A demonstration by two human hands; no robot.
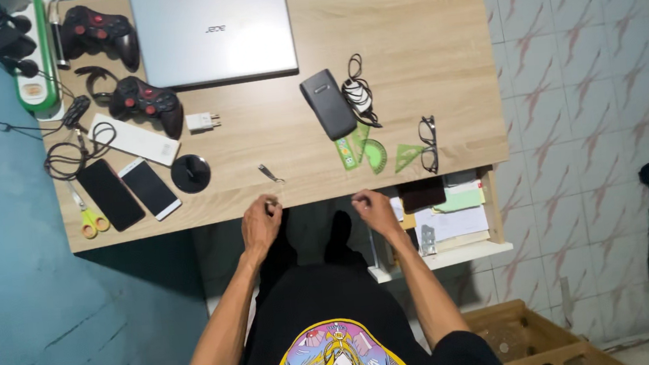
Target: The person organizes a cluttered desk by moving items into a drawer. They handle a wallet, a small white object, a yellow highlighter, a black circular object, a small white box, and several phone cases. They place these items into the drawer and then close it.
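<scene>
Resting both hands at the desk edge

Left hand is curled at the front edge of the desk, fingers bent in; whether anything is pinched cannot be told. Nail clipper lies on the desk just beyond it, apart. Right hand is loosely closed, nothing seen held, near an open drawer. Green rulers, glasses, a dark case, two phones and a laptop are spread farther back.

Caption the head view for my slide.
Both hands, left hand and right hand, rest at the desk edge near a nail clipper.
</scene>
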